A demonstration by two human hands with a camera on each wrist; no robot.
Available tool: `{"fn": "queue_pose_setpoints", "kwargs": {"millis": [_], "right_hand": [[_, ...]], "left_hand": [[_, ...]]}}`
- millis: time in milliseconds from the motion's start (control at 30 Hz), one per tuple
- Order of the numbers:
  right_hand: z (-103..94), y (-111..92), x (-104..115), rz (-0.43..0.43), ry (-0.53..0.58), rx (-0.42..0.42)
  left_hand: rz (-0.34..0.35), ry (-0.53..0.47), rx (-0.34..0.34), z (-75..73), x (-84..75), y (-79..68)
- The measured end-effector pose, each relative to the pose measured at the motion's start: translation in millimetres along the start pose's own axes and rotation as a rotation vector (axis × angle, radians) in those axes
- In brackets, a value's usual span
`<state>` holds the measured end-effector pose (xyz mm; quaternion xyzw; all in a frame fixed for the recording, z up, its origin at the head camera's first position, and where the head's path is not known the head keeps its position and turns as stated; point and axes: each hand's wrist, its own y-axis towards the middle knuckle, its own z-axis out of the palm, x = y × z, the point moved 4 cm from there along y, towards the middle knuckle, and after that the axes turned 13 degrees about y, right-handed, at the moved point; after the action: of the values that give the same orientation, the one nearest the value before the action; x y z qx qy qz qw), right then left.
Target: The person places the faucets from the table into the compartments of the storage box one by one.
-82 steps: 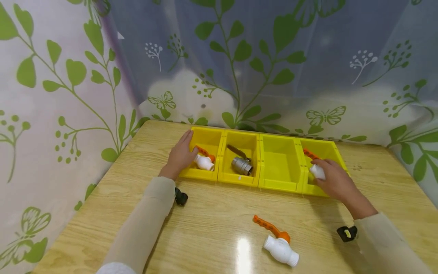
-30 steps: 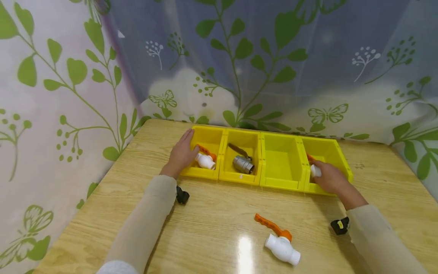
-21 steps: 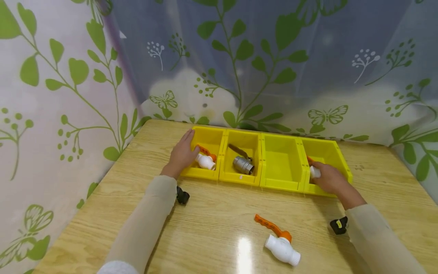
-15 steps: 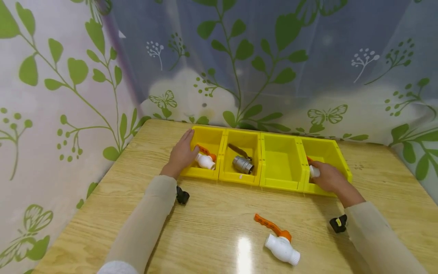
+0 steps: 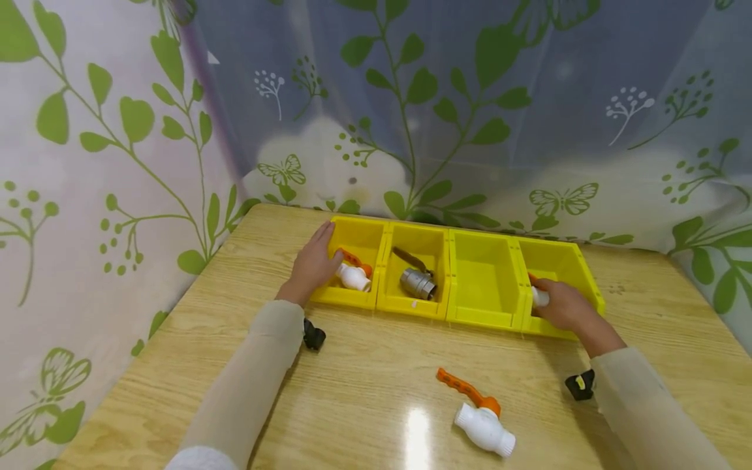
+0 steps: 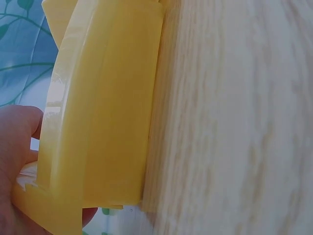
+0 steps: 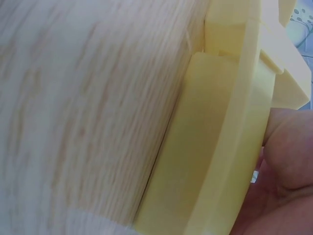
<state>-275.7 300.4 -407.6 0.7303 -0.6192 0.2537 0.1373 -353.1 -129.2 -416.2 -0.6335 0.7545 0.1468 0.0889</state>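
Note:
A row of yellow bins (image 5: 484,320) stands on the wooden table in the head view. My left hand (image 5: 314,264) grips the outer wall of the leftmost bin, thumb over the inside; beside the thumb lies a white ball valve (image 5: 354,277) with an orange handle. Inside the rightmost bin, my right hand (image 5: 566,305) holds another white ball valve (image 5: 539,297) close to the bin's left divider; its orange handle is mostly hidden. The right wrist view shows that hand (image 7: 288,171) behind the bin's front wall (image 7: 234,122).
A metal ball valve (image 5: 418,283) with a brown handle lies in the second bin; the third bin (image 5: 484,281) shows bare walls and floor. Nearer me, a third white ball valve (image 5: 484,427) with an orange handle lies on the table (image 5: 352,391). A patterned curtain hangs behind.
Since the earliest frame, my right hand has shifted left with the white ball valve, towards the divider, covering more of its orange handle. In the last second both hands stay nearly still.

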Motion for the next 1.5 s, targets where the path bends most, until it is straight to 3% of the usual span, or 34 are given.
{"fn": "queue_pose_setpoints", "kwargs": {"millis": [300, 767, 1100, 1267, 1500], "right_hand": [[0.8, -5, 2, -0.021, -0.025, -0.013], [-1.0, -22, 19, 0.057, -0.040, 0.001], [-12.1, -38, 43, 0.091, -0.055, -0.123], [-16.1, -49, 57, 0.028, 0.004, -0.188], [-12.7, -67, 86, -0.140, 0.039, -0.243]], "left_hand": [[0.003, -0.019, -0.004, 2.5, 0.4, 1.0], [-0.008, -0.017, -0.005, 1.4, -0.6, -1.1], [-0.003, -0.004, -0.014, 2.3, 1.8, 1.6], [0.001, -0.014, -0.017, 3.0, 2.4, 2.5], [0.003, -0.020, -0.013, 2.4, 2.0, 1.0]]}}
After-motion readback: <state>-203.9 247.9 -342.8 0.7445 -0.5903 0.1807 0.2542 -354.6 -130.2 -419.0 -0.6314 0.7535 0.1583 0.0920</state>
